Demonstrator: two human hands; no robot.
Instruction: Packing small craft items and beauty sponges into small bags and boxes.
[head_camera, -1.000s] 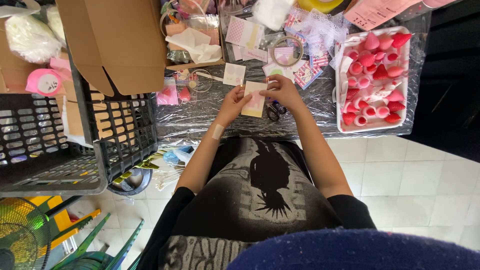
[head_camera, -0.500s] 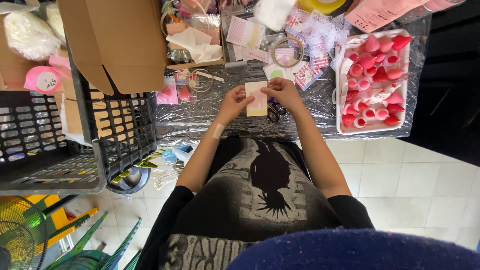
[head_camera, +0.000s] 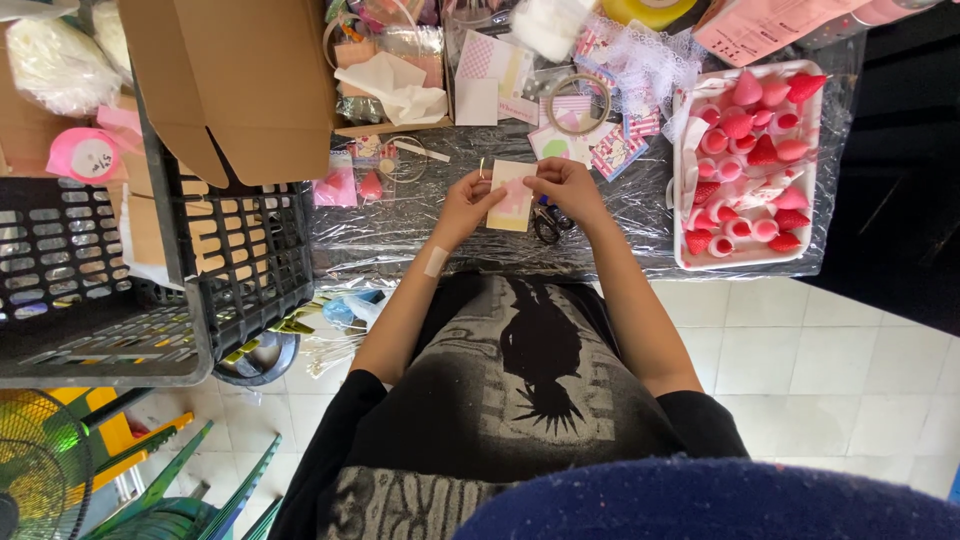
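Note:
A small cream card with a pale pink patch is held over the plastic-covered table. My left hand grips its left edge. My right hand pinches its upper right corner. Black scissors lie on the table just under my right hand. A strip of tape sits on my left wrist.
A white tray of pink and red strawberry-shaped pieces stands at the right. Paper cards, lace and a tape ring crowd the far side. A cardboard box and a black crate are at the left. Below lies tiled floor.
A separate white card that lay by my left hand is gone from there. Both hands have drawn together on the cream card, which now hangs upright between them.

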